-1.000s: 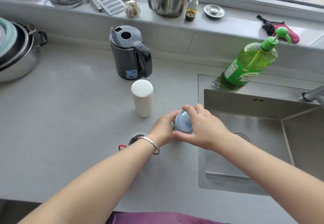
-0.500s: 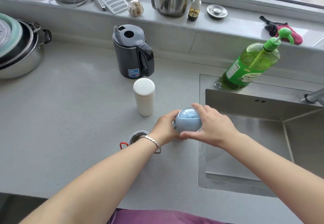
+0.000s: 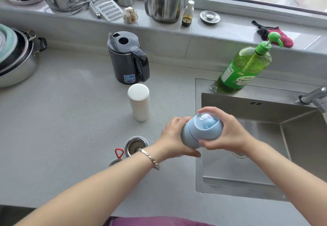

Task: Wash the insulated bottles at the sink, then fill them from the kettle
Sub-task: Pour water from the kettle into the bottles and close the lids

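A light blue insulated bottle with a domed clear-topped lid is held tilted over the counter edge beside the sink. My left hand wraps its body from the left, while my right hand grips the lid end. A white bottle stands upright on the counter in front of the black kettle. An open steel bottle stands just left of my left wrist, with a red-looped lid beside it.
A green dish-soap pump bottle stands at the sink's back left corner. The tap is at the right. Steel pots sit at the far left. The window ledge holds a steel mug, a small bottle, a grater and a cloth.
The blue bottle has been lifted from the counter and tipped towards the sink, its lid now facing up and right. Both hands rose with it.
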A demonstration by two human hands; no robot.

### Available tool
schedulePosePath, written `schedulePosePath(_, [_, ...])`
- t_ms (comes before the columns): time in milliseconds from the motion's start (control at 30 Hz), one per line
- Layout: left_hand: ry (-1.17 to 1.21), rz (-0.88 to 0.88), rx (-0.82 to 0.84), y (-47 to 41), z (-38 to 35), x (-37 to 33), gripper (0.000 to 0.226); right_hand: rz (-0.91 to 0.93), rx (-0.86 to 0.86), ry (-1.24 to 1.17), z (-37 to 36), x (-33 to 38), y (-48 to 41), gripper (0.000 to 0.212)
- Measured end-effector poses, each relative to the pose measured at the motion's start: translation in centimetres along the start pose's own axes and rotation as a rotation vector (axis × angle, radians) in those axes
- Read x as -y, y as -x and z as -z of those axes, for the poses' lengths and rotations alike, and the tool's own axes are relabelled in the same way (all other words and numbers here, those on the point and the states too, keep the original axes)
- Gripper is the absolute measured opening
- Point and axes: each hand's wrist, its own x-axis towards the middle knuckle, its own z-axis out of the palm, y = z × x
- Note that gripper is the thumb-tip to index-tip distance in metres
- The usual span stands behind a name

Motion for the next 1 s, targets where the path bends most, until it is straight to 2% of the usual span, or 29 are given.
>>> schedulePosePath(67, [0.054, -0.041, 0.189, 0.4, 1.6, -1.0, 0.082, 0.104, 0.093, -0.001, 2.0, 2.0, 0.6, 0.064])
schedulePosePath(100, [0.083, -0.056, 0.229, 0.6, 2.1, -1.5, 0.076, 0.136, 0.137, -0.016, 2.6, 2.9, 0.8, 0.063])
schedulePosePath(133, [0.094, -0.076, 0.208, 0.9, 2.1, -1.9, 0.073, 0.157, 0.159, -0.047, 3.0, 3.6, 0.9, 0.063])
schedulePosePath(200, [0.120, -0.089, 0.066, 1.4, 1.6, -2.8, 0.068, 0.183, 0.105, -0.137, 2.9, 4.5, 1.0, 0.061])
schedulePosePath(267, [0.157, -0.061, -0.090, 1.9, 0.7, -3.4, 0.059, 0.163, -0.099, -0.277, 1.5, 4.5, 1.0, 0.060])
schedulePosePath(367, [0.053, -0.044, -0.305, 2.2, -0.4, -3.7, 0.053, -0.045, -0.541, -0.424, -2.3, 4.8, 1.1, 0.061])
schedulePosePath(433, [-0.062, -0.061, -0.398, 2.5, -0.9, -3.9, 0.057, -0.184, -0.665, -0.455, -3.6, 5.5, 1.2, 0.063])
schedulePosePath(467, [-0.085, -0.055, -0.424, 2.7, -0.9, -3.9, 0.059, -0.230, -0.626, -0.411, -3.2, 5.7, 1.1, 0.067])
schedulePosePath(533, [-0.046, -0.029, -0.404, 3.2, -0.1, -4.0, 0.058, -0.212, -0.349, -0.329, -0.9, 5.5, 1.0, 0.077])
schedulePosePath(600, [0.084, -0.036, -0.294, 3.8, 1.0, -4.2, 0.056, -0.051, 0.016, -0.424, 1.7, 5.6, 1.1, 0.081])
schedulePosePath(633, [0.123, -0.063, -0.229, 4.0, 1.5, -4.5, 0.056, 0.032, 0.116, -0.472, 2.3, 5.6, 1.3, 0.083])
schedulePosePath(667, [0.126, -0.092, -0.180, 4.1, 1.9, -4.7, 0.055, 0.095, 0.136, -0.517, 2.5, 5.5, 1.3, 0.082])
schedulePosePath(700, [0.117, -0.109, -0.164, 4.2, 2.0, -4.9, 0.055, 0.137, 0.071, -0.569, 2.0, 5.5, 1.3, 0.076])
schedulePosePath(767, [0.116, -0.095, -0.228, 4.3, 1.6, -5.4, 0.053, 0.134, -0.262, -0.668, -0.4, 5.9, 1.4, 0.057])
schedulePosePath(833, [0.066, -0.087, -0.325, 4.1, 0.7, -5.7, 0.053, 0.009, -0.660, -0.642, -3.4, 6.9, 1.3, 0.049])
schedulePosePath(867, [0.031, -0.095, -0.352, 4.0, 0.3, -5.7, 0.054, -0.029, -0.800, -0.617, -4.4, 7.3, 1.3, 0.048])
schedulePosePath(900, [0.014, -0.097, -0.361, 3.9, 0.2, -5.4, 0.056, -0.065, -0.852, -0.580, -4.6, 7.5, 1.2, 0.049])
schedulePosePath(933, [0.015, -0.083, -0.349, 3.9, 0.3, -5.1, 0.056, -0.109, -0.797, -0.530, -4.0, 7.4, 1.1, 0.053])
schedulePosePath(967, [0.034, -0.058, -0.315, 3.8, 0.7, -4.8, 0.056, -0.132, -0.624, -0.477, -2.7, 6.9, 1.0, 0.058])
schedulePosePath(1000, [0.055, -0.034, -0.262, 3.8, 1.2, -4.4, 0.055, -0.116, -0.371, -0.466, -1.0, 6.6, 1.1, 0.061])
